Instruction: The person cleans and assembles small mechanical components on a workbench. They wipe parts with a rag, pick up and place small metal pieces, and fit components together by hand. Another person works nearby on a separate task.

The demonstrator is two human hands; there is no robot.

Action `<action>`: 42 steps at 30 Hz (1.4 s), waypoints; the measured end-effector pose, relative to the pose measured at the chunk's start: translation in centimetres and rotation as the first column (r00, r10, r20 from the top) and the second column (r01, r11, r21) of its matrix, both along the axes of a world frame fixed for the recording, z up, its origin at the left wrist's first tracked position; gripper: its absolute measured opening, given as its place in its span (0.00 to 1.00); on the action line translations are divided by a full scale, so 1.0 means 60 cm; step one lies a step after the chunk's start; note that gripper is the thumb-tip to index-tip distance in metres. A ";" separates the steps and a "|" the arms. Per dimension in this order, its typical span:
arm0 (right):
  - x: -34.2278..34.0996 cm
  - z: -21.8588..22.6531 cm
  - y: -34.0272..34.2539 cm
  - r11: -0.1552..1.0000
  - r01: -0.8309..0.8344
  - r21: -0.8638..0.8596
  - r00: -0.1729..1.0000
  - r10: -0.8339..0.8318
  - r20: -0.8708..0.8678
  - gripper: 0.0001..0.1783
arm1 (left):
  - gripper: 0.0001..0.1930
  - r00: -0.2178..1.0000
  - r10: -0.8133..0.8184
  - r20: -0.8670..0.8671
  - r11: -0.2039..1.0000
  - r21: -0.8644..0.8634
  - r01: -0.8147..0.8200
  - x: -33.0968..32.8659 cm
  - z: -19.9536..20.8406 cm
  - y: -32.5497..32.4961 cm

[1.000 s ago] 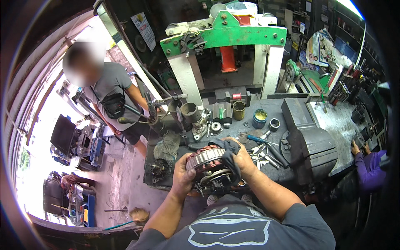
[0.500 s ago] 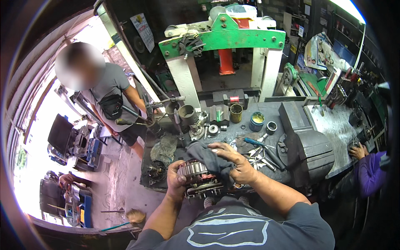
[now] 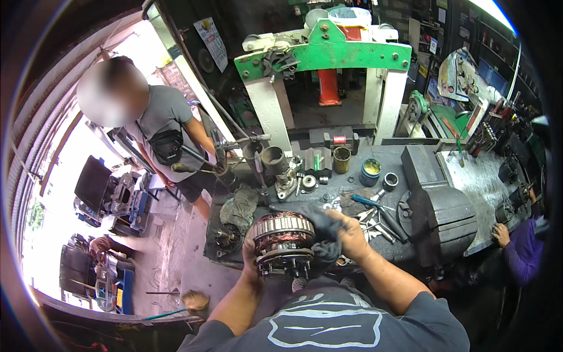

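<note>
My left hand [image 3: 250, 256] is closed around the left side of an alternator stator [image 3: 284, 226], held up over the front edge of the bench. Its steel ring, copper windings and a lower plate with several studs show. My right hand [image 3: 353, 239] grips a dark cloth [image 3: 326, 230], bunched against the stator's right side. The cloth is partly smeared by motion. Behind it on the bench lie a blue-handled screwdriver [image 3: 365, 200] and several wrenches [image 3: 370, 222].
A large vise [image 3: 443, 220] stands right of the tools. Metal cylinders [image 3: 272, 159], a can [image 3: 342, 160] and a grease tub [image 3: 370, 171] line the bench before a green-and-white press frame [image 3: 322, 57]. A person [image 3: 167, 126] stands at left; a purple-sleeved arm [image 3: 524, 246] is at right.
The cloth has slid off the stator's top to its right side, along with my right hand. More of the ring and windings now shows. My left hand still holds the stator.
</note>
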State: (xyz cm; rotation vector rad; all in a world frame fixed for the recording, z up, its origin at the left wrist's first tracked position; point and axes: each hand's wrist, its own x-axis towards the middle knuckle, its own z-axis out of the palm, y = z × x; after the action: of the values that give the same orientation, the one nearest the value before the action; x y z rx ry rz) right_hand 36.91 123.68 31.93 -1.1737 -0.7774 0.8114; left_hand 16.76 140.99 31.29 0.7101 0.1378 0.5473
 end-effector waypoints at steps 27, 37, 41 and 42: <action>0.035 0.057 0.012 0.994 -0.077 0.075 0.767 0.011 0.642 0.34 | 0.35 0.967 0.236 -0.094 0.782 0.609 -0.132 -0.011 0.074 0.006; -0.042 0.153 0.023 0.954 -0.299 0.017 0.422 0.116 0.899 0.31 | 0.30 0.947 0.067 -0.313 0.925 0.375 0.059 0.008 0.031 -0.011; -0.021 0.111 0.009 0.892 -0.354 0.282 0.628 0.004 0.778 0.34 | 0.37 0.976 0.040 -0.214 0.998 -0.043 -0.050 -0.006 0.041 -0.021; -0.021 0.094 -0.002 0.874 -0.311 0.375 0.765 -0.004 0.643 0.34 | 0.39 0.962 0.170 -0.215 0.976 0.173 -0.134 -0.013 0.043 -0.018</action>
State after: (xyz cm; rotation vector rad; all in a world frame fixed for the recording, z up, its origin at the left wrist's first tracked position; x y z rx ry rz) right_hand 35.64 123.56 37.56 -0.9370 -1.5607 0.3042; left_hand 15.96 139.89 33.88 0.9210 0.3703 0.6275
